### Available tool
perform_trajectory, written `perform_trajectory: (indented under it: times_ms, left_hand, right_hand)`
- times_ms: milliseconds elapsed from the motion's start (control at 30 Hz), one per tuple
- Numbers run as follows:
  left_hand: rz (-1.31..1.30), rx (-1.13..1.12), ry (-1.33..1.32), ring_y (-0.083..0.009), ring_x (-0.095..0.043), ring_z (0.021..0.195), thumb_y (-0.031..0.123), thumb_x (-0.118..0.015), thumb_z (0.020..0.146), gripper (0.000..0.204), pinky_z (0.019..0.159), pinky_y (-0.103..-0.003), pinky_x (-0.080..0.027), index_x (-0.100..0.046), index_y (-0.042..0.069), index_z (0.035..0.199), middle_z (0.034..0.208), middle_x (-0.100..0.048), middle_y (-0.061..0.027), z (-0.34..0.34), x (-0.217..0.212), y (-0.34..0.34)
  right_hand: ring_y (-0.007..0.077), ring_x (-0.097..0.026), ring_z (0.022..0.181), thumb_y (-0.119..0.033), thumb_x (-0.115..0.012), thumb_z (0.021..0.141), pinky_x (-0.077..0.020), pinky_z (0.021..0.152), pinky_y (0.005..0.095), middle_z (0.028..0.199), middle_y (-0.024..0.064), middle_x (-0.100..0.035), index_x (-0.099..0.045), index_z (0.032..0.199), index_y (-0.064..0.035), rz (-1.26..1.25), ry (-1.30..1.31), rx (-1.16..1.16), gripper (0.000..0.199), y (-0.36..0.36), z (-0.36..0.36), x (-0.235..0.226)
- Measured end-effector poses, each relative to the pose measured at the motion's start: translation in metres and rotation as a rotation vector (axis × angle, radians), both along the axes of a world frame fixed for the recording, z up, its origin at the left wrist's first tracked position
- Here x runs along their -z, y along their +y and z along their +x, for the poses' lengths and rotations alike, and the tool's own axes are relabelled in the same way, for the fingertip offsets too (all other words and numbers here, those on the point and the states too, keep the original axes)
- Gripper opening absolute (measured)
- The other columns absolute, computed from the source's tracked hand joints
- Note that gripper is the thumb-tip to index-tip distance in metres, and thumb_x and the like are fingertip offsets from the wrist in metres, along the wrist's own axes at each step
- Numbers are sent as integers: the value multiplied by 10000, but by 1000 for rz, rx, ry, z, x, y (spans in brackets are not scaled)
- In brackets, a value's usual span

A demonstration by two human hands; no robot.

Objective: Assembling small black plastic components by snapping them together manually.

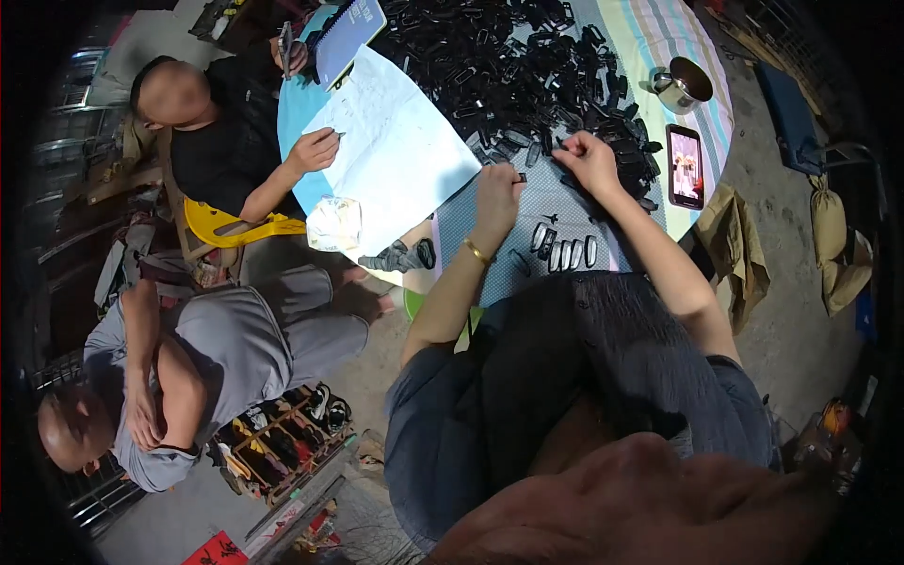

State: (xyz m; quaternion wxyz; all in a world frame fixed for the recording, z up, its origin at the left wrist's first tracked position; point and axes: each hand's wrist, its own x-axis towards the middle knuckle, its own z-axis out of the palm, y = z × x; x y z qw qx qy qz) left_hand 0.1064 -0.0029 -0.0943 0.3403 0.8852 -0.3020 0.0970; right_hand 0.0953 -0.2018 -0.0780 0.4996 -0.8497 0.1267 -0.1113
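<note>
A big heap of small black plastic pieces (499, 71), many shaped like long oval loops, covers the far middle of the table. My left hand (499, 196), with a gold bracelet at the wrist, is closed, and a small black piece (522, 177) shows at its fingertips. Thumb and fingers of my right hand (590, 162) pinch a small dark piece at the near edge of the heap; its exact shape is hard to make out. Close to my body, several oval loop pieces (565, 254) lie in a short row on the patterned cloth.
A metal mug (682, 85) and a lit phone (685, 167) are on the right side. Large white paper (386, 160), a spiral notebook (350, 40) and a crumpled package (334, 224) lie left. One person writes there; another (226, 344) sits with crossed arms.
</note>
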Motion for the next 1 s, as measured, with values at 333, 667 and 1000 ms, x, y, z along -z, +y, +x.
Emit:
perform_trajectory:
  times_ms: [333,667,1000]
  left_hand:
    - [-752,28,926,-58,-504,637,35,-614,787,333,582,-184,-428,-573,-1,1115,802,-588,0,-34,-30,-26]
    - [-869,39,1007,-73,-558,683,37,-612,791,318,639,-190,-456,-586,-14,1105,853,-628,-38,-40,-37,-29]
    - [-931,-54,982,-121,-569,891,79,-547,857,271,818,-241,-438,-575,-28,1104,987,-624,-64,-54,-51,-36]
  right_hand:
    - [105,-557,663,-38,-655,758,-456,607,233,772,82,-607,-571,925,8,174,3,-262,193,14,-67,-33]
    - [165,-611,669,-31,-678,716,-478,581,274,783,110,-630,-616,953,12,85,-119,-232,249,16,-75,-47]
    - [250,-569,708,-100,-696,709,-459,622,337,804,118,-574,-574,917,-11,-87,-253,-224,257,25,-76,-37]
